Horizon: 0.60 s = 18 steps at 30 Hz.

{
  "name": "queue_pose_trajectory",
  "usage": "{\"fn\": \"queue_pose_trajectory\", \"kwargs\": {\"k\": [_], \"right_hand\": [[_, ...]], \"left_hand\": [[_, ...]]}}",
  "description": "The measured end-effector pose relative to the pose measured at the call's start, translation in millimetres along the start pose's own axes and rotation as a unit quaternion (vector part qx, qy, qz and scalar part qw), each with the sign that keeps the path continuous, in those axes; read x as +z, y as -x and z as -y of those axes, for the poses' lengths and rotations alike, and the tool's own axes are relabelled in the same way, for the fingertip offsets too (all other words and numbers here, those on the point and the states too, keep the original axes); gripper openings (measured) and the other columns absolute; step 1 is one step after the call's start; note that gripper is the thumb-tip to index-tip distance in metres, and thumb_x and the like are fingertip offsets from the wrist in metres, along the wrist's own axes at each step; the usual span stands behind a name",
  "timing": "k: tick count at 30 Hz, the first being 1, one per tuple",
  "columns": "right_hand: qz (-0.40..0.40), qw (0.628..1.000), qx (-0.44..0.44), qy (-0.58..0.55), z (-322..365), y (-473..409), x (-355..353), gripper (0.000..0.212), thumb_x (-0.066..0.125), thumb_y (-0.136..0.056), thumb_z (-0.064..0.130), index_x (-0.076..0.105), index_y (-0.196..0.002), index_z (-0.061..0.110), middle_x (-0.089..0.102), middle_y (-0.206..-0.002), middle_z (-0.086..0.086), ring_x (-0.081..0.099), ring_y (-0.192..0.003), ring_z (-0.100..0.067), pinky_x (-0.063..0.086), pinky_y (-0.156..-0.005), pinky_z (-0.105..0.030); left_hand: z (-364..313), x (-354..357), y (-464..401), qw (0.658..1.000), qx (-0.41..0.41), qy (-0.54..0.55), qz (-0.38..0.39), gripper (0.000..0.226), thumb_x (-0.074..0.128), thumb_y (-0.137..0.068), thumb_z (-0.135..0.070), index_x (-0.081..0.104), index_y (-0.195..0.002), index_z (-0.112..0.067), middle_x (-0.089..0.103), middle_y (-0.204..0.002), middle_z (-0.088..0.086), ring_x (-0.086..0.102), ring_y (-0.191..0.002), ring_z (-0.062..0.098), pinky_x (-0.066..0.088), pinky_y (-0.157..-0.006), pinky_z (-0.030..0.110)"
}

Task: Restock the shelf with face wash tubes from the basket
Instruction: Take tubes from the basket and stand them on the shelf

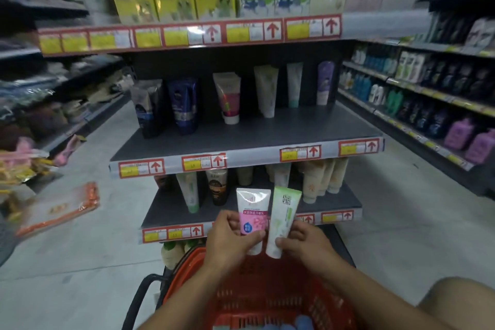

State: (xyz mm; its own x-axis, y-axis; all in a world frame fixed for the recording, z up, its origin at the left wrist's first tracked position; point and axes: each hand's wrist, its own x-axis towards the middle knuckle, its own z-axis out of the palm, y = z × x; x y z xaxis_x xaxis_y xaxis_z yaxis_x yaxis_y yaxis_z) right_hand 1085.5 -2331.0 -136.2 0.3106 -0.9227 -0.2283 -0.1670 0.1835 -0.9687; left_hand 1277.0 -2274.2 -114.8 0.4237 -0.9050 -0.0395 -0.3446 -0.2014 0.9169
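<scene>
Two tubes upright, pink tube [253,215] in left hand [232,240], green tube [281,222] in right hand [304,242].

The price labels [241,32] along the shelf edges are too blurred to read. At the bottom edge of the frame, the red basket [267,300] is cut off, its blue contents [288,325] unidentifiable.

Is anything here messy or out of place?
Yes. An orange-trimmed clear package lies on the aisle floor left of the shelves instead of on a shelf. The price label strip on the middle shelf edge looks crooked and peeling. The tubes in the left hand and right hand look intact.
</scene>
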Motion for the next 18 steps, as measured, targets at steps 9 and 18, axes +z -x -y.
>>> {"fn": "queue_pose_trajectory", "kwargs": {"k": [9, 18], "right_hand": [[-0.016, 0.991, -0.128, 0.033, 94, 0, -19, 0.029, 0.078, -0.085, 0.004, 0.069, -0.110, 0.014, 0.078, -0.100, -0.001, 0.076, -0.090, -0.011, 0.061, -0.079, -0.027], [-0.075, 0.968, -0.227, 0.081, 168, -41, -33, 0.030, 0.083, -0.082, 0.016, 0.069, -0.108, 0.022, 0.078, -0.101, 0.006, 0.074, -0.091, -0.004, 0.062, -0.081, -0.030]], "left_hand": [[-90, -29, -19, 0.996, 0.078, 0.027, -0.025, 0.053, 0.096, -0.069, -0.026, 0.058, -0.106, -0.025, 0.073, -0.100, -0.004, 0.073, -0.087, 0.009, 0.063, -0.074, 0.027], [-150, -58, -57, 0.986, 0.156, 0.032, -0.052, 0.064, 0.089, -0.078, -0.031, 0.052, -0.131, -0.029, 0.067, -0.119, -0.011, 0.067, -0.102, 0.005, 0.058, -0.079, 0.022]]}}
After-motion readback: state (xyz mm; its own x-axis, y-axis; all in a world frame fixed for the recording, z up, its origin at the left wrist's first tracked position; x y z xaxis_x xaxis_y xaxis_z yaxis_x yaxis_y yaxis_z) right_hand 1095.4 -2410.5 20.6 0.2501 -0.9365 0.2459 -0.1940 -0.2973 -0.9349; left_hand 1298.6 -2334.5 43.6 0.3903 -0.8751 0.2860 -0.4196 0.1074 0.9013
